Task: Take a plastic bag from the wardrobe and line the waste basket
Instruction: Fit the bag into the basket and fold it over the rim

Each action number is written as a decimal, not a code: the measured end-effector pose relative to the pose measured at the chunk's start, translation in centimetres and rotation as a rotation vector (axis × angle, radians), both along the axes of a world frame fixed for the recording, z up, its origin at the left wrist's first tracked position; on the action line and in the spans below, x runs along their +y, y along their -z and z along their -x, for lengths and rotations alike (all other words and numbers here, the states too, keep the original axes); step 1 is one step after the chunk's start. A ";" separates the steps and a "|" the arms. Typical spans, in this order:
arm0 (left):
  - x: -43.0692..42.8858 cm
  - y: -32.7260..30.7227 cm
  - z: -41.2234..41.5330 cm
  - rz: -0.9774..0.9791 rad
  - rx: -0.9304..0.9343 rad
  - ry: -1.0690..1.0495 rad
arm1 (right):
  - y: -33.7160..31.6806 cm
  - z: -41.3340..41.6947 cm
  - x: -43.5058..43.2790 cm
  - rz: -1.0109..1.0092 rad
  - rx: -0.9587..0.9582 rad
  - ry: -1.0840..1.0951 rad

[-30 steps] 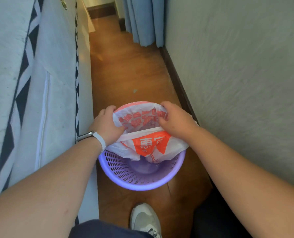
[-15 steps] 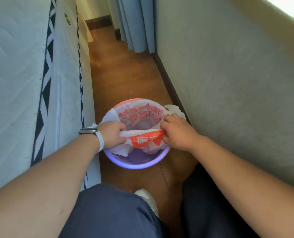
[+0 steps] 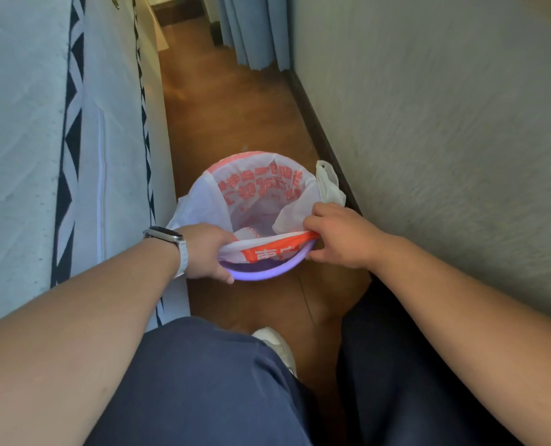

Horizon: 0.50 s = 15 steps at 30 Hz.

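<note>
A purple waste basket point(image 3: 267, 273) stands on the wooden floor between a mattress and the wall. A white plastic bag with red print point(image 3: 261, 191) sits open inside it, its far edge folded over the far rim. One bag handle sticks up at the right. My left hand point(image 3: 208, 251), with a watch on the wrist, grips the bag's near edge at the basket's left rim. My right hand point(image 3: 340, 236) pinches the same near edge at the right rim. That edge is stretched taut between both hands just above the near rim.
A white mattress with black triangle trim point(image 3: 74, 140) stands along the left. A grey wall with dark skirting point(image 3: 428, 123) runs along the right. Blue curtains point(image 3: 254, 30) hang at the far end. My knees and a white shoe point(image 3: 277, 344) are below the basket.
Both hands have pulled the bag's near edge toward me, down to the near rim. The bag mouth has spread wider over the basket. The camera dropped lower and my knees came into view.
</note>
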State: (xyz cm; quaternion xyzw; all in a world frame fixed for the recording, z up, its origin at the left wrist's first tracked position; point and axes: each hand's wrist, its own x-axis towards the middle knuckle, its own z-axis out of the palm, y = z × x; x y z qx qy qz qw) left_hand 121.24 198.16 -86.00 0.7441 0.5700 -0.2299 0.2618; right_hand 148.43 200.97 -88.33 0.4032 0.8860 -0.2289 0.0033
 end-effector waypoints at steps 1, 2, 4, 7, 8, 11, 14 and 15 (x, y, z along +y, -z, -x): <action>0.3 0.0 0.1 -0.035 -0.006 0.010 | 0.2 0.0 0.3 -0.011 0.022 0.022; 0.7 0.1 0.2 -0.080 -0.012 0.017 | 0.4 0.0 0.6 -0.027 0.033 0.041; 1.3 0.4 0.3 -0.195 -0.033 -0.005 | 0.9 0.2 1.3 -0.057 0.039 0.081; 2.3 0.8 0.3 -0.436 -0.073 -0.102 | 1.5 0.3 2.4 -0.105 0.083 0.155; 2.5 0.9 0.3 -0.513 -0.099 -0.156 | 1.8 0.3 2.9 -0.129 0.101 0.177; 2.7 1.0 0.3 -0.565 -0.257 -0.462 | 2.3 0.3 4.3 -0.179 0.138 0.229; 2.0 1.7 0.7 -0.424 -0.363 -0.593 | 2.9 0.4 5.0 -0.145 0.164 0.245; 1.9 1.9 0.8 -0.389 -0.367 -0.584 | 3.0 0.3 5.1 -0.131 0.171 0.245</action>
